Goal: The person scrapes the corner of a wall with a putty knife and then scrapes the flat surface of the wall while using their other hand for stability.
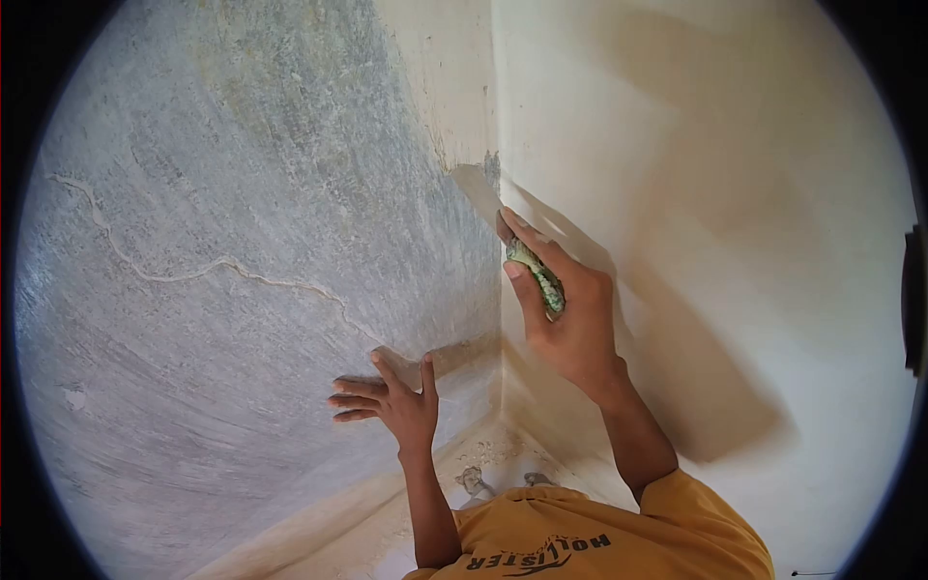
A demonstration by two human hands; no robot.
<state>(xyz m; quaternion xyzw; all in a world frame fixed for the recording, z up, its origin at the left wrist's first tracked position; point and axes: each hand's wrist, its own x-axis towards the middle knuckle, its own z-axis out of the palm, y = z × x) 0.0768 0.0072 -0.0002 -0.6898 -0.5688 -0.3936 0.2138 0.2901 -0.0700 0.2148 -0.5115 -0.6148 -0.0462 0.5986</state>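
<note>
My right hand (572, 314) is wrapped round the green, worn handle of a scraper (477, 189). The scraper's flat metal blade lies against the left wall near the corner, at the lower edge of a cream patch of paint (449, 77). Below and to the left, my left hand (401, 401) has its fingers spread, at the grey scraped wall (261, 193); some fingertips seem to touch it. Part of the scraper's handle is hidden by my right hand.
A long crack (222, 263) winds across the grey wall towards my left hand. The cream right wall (735, 145) meets it at a vertical corner. Scraped flakes (503, 449) lie on the floor by my feet. A dark object (912, 300) shows at the far right.
</note>
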